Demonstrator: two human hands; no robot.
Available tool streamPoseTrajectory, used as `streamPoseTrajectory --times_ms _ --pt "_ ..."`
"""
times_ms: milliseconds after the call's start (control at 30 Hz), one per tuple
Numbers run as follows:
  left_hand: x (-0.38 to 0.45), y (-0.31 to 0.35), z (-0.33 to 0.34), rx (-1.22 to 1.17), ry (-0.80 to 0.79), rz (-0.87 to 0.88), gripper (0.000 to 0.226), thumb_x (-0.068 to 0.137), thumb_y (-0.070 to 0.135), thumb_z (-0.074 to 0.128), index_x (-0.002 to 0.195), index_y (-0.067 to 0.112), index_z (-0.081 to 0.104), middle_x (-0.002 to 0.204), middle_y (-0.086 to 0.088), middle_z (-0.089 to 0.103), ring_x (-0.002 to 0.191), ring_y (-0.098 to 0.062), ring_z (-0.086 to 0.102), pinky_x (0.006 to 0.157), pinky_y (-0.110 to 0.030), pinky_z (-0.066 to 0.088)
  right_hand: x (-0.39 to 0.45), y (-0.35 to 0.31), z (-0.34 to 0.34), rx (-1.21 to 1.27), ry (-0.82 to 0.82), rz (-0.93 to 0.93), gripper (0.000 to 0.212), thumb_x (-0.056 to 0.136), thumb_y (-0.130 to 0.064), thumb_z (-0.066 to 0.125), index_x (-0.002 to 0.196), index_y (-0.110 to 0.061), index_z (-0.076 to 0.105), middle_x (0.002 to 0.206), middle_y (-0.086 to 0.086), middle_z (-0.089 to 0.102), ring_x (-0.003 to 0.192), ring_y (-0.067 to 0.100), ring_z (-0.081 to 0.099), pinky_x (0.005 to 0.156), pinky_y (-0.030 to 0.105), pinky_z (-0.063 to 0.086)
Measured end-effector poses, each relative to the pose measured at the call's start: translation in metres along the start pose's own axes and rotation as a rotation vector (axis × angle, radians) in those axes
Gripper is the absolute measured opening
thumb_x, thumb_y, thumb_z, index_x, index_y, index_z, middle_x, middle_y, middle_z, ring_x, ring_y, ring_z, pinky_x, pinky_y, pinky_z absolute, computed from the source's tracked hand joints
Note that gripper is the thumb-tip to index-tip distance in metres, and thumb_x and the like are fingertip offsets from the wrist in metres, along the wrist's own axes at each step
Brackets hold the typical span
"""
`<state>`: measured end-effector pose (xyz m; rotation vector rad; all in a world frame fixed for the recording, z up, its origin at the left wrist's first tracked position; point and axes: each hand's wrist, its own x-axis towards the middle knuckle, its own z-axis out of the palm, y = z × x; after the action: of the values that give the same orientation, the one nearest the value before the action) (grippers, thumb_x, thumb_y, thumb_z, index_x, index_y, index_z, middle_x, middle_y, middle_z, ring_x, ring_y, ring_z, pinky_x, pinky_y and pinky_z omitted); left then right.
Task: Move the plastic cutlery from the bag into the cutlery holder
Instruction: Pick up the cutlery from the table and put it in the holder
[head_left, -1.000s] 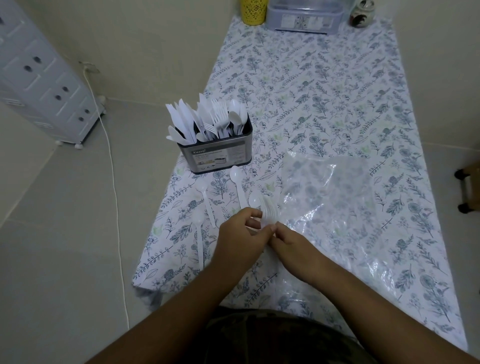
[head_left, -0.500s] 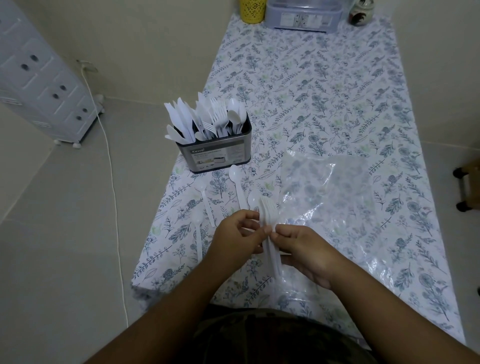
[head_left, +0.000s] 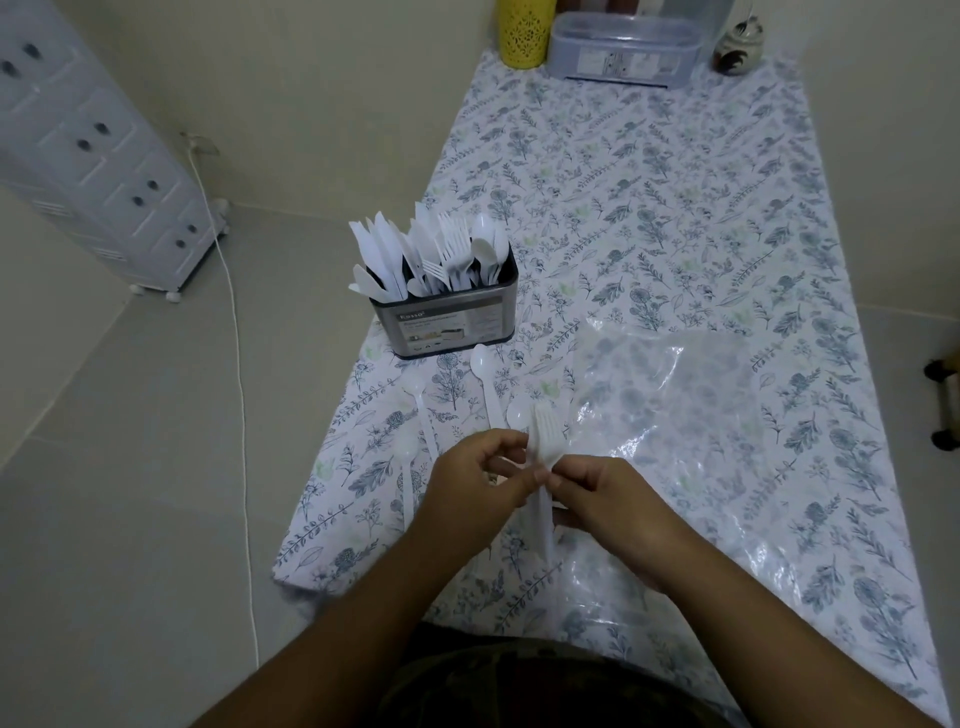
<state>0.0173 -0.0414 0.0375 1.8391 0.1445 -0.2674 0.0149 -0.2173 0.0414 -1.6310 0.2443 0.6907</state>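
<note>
Most of the white plastic cutlery (head_left: 441, 254) already stands upright in the grey metal rectangular cutlery holder (head_left: 447, 325), near the table's left edge: knives to the left, forks in the middle, spoons to the right. The clear crumpled plastic bag (head_left: 670, 400) lies flat to the right of the holder and appears emptied. Both hands meet over the near end of the table: the left hand (head_left: 467, 483) and the right hand (head_left: 602, 504) each pinch a small bundle of white plastic forks (head_left: 543, 447), tines pointing away from the person. Remaining work, by judgement: this bundle and several loose white plastic spoons (head_left: 483, 374) lying on the cloth between holder and hands, one partly hidden behind the bundle. The surface is a long table under a white tablecloth printed with blue-grey leaves (head_left: 649, 182). At its far end stand a yellow perforated cylinder (head_left: 524, 31), a clear lidded plastic box (head_left: 623, 47) and a small painted ceramic jar (head_left: 737, 49). A white drawer cabinet on castors (head_left: 93, 156) stands on the grey tiled floor to the left, beside a white cable (head_left: 239, 364).
</note>
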Motion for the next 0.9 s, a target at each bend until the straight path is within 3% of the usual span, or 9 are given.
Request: streamPoseTrajectory --times_ms 100,200,333,433,500,633,800,900 --pt "0.001 0.01 -0.004 0.073 0.057 0.102 0.028 0.082 0.016 0.081 0.109 0.016 0.072 0.097 0.009 0.072 0.085 -0.003 0.07 0.075 -0.025 0.06 0.007 -0.004 0.002 -0.229 0.097 -0.108 0.018 0.101 -0.016 0.06 0.098 -0.011 0.078 0.096 0.01 0.078 0.093 0.02 0.076 0.089 0.046 0.061" --pt "0.016 0.031 -0.016 0.173 0.11 0.271 0.028 0.085 0.012 0.077 0.112 0.014 0.072 0.101 0.006 0.073 0.089 -0.002 0.069 0.078 -0.016 0.057 0.016 -0.036 0.005 -0.337 0.171 -0.232 0.02 0.099 -0.014 0.063 0.093 -0.027 0.078 0.087 -0.006 0.078 0.084 0.003 0.073 0.085 0.035 0.061" --pt "0.055 0.082 -0.047 0.289 0.197 0.5 0.032 0.086 0.011 0.076 0.117 0.012 0.071 0.106 0.003 0.073 0.091 -0.001 0.069 0.08 -0.008 0.052 0.044 -0.104 0.006 -0.405 0.257 -0.451 0.019 0.098 -0.013 0.064 0.106 -0.023 0.079 0.091 -0.008 0.077 0.086 0.007 0.072 0.084 0.032 0.06" --pt "0.088 0.117 -0.074 0.322 0.294 0.602 0.029 0.086 0.009 0.075 0.115 0.008 0.071 0.104 0.001 0.072 0.092 -0.001 0.067 0.081 -0.006 0.05 0.066 -0.159 0.007 -0.445 0.304 -0.616 0.022 0.098 -0.011 0.062 0.11 -0.022 0.078 0.088 -0.01 0.073 0.084 0.001 0.067 0.076 0.011 0.052" --pt "0.108 0.13 -0.088 0.368 0.339 0.633 0.029 0.087 0.009 0.074 0.115 0.009 0.07 0.105 -0.001 0.072 0.092 -0.003 0.066 0.081 -0.007 0.049 0.078 -0.185 0.009 -0.441 0.328 -0.666 0.023 0.098 -0.012 0.062 0.111 -0.022 0.078 0.088 -0.012 0.072 0.082 -0.001 0.065 0.071 0.005 0.047" --pt "0.137 0.131 -0.103 0.4 0.318 0.632 0.031 0.089 0.009 0.07 0.121 0.012 0.068 0.112 -0.003 0.07 0.097 -0.005 0.067 0.085 -0.013 0.053 0.104 -0.202 0.016 -0.431 0.352 -0.655 0.023 0.098 -0.011 0.062 0.109 -0.022 0.078 0.086 -0.007 0.075 0.077 0.003 0.065 0.068 0.019 0.05" --pt "0.15 0.118 -0.106 0.422 0.325 0.586 0.032 0.088 0.003 0.067 0.118 0.009 0.069 0.11 -0.005 0.07 0.093 -0.003 0.065 0.083 -0.007 0.049 0.124 -0.199 0.019 -0.459 0.35 -0.657 0.022 0.097 -0.01 0.063 0.106 -0.021 0.079 0.081 -0.008 0.071 0.069 -0.003 0.058 0.061 0.006 0.039" --pt "0.152 0.109 -0.103 0.443 0.32 0.547 0.028 0.087 0.002 0.068 0.114 0.009 0.07 0.105 -0.004 0.07 0.088 -0.005 0.064 0.079 -0.005 0.047 0.132 -0.191 0.022 -0.553 0.355 -0.622 0.018 0.096 -0.01 0.062 0.093 -0.014 0.079 0.077 0.002 0.071 0.066 0.008 0.058 0.06 0.017 0.042"
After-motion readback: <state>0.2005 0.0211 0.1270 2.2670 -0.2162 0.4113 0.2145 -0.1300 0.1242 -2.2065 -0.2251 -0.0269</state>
